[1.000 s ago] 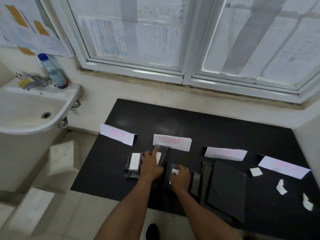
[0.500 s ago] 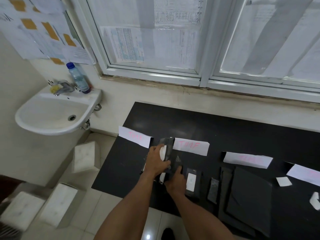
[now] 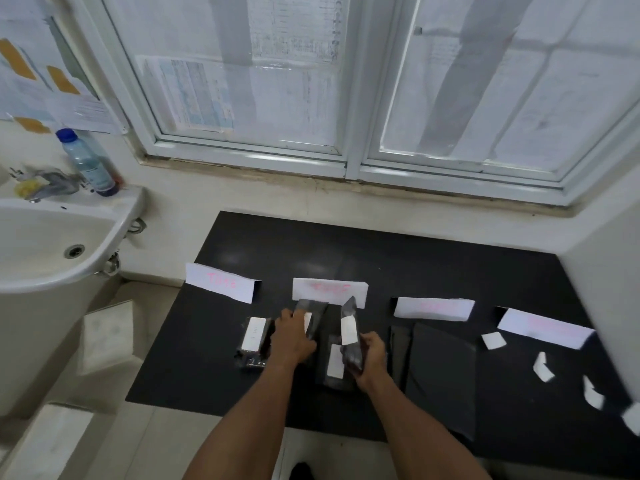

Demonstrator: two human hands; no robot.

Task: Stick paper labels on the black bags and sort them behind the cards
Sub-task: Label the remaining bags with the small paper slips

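Note:
Several folded white cards stand in a row on the black table (image 3: 381, 258); the second card (image 3: 329, 292) is just beyond my hands. My left hand (image 3: 292, 341) presses on a labelled black bag (image 3: 313, 315) in front of that card. My right hand (image 3: 372, 355) grips another black bag (image 3: 350, 336) with a white label, lifted and tilted up. A third labelled bag (image 3: 335, 363) lies flat between my hands. A fourth labelled bag (image 3: 254, 341) lies left, in front of the first card (image 3: 221, 282).
Unlabelled black bags (image 3: 441, 372) lie stacked in front of the third card (image 3: 433, 308). Loose white labels (image 3: 493, 340) are scattered at the right near the fourth card (image 3: 543, 327). A sink (image 3: 114, 223) with a bottle (image 3: 88, 164) stands left of the table.
My right hand has picked up a labelled bag and raised it off the table. My left hand stays on its bag by the second card. The camera view shifted.

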